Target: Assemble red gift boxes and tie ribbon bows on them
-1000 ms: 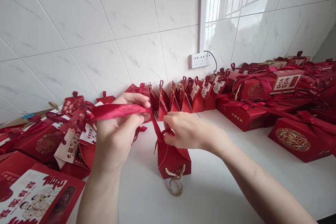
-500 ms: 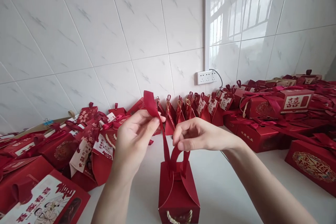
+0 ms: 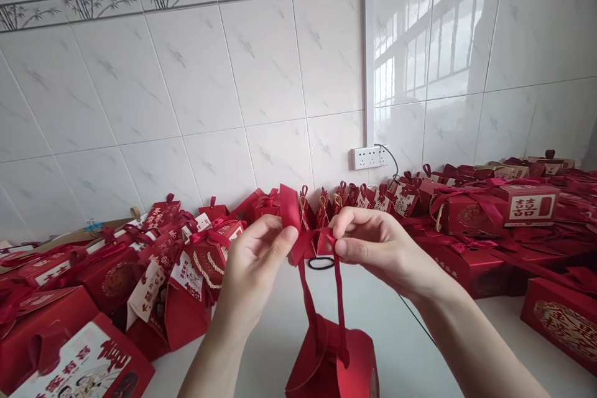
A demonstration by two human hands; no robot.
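Observation:
A small red gift box [image 3: 340, 367] stands on the white counter [image 3: 396, 336] at the bottom centre. A red ribbon [image 3: 303, 242] rises from its top in two strands. My left hand [image 3: 254, 270] pinches the ribbon's left part, with one end sticking up above the thumb. My right hand [image 3: 382, 249] pinches the ribbon's right part at about the same height. Both hands are closed on the ribbon, close together above the box.
Several small red boxes [image 3: 354, 199] line the tiled wall. Larger red boxes [image 3: 471, 214] with ribbons fill the right side, and a heap of tagged red boxes [image 3: 153, 273] fills the left. A white socket strip [image 3: 368, 157] sits on the wall.
The view has tilted up, so the box sits lower in the picture. Both hands have come together higher on the ribbon, which now stands in two taut strands.

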